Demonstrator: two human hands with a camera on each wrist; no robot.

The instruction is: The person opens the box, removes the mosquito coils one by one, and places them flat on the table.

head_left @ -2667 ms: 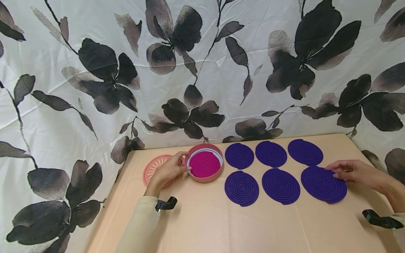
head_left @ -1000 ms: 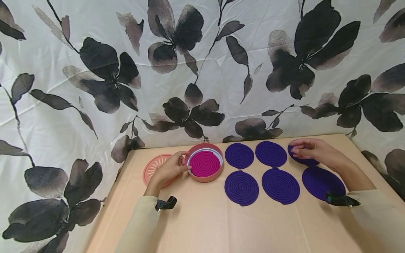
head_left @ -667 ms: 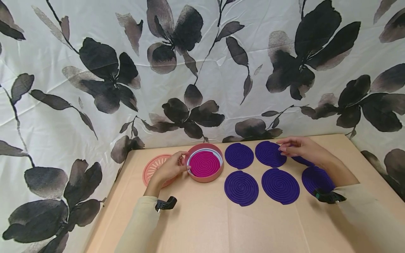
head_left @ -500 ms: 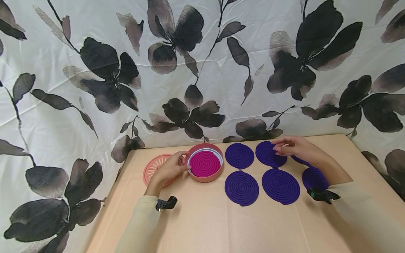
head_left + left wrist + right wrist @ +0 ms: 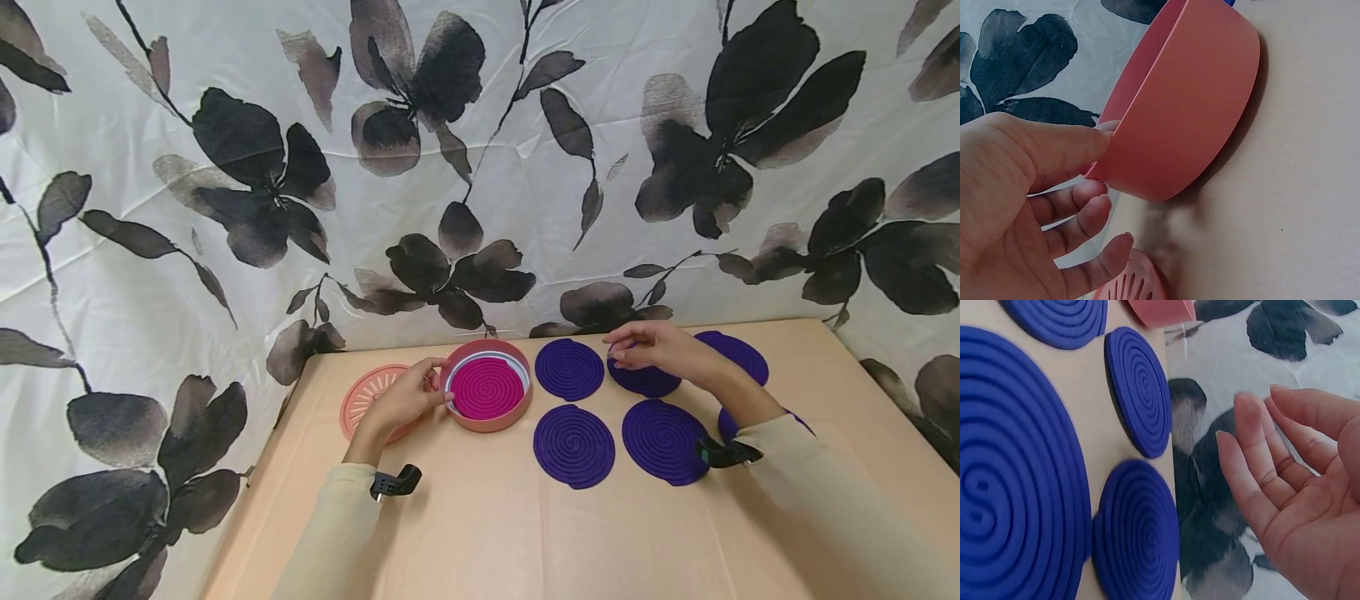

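My left hand (image 5: 408,400) grips the rim of a round, coral-pink holder (image 5: 1191,106) between thumb and fingers. Inside the holder a magenta mosquito coil (image 5: 486,389) lies within a white ring. Above the middle blue mosquito coil (image 5: 647,385) of the back row hangs my right hand (image 5: 663,352), its fingers loosely bent and holding nothing, partly covering that coil. In the right wrist view the right hand (image 5: 1304,481) is apart from the blue coils (image 5: 1141,531), nothing between its fingers. My right forearm hides much of the near right coil (image 5: 729,427).
Left of the holder lies a round, slotted coral lid (image 5: 358,400), partly behind my left hand. More blue coils (image 5: 573,446) lie flat in two rows on the beige table (image 5: 540,542). A white floral cloth (image 5: 480,208) stands behind the table's back edge.
My right hand has left the near right coil, passed over the back right coil and moved left above the back middle one. The left hand stays on the holder.
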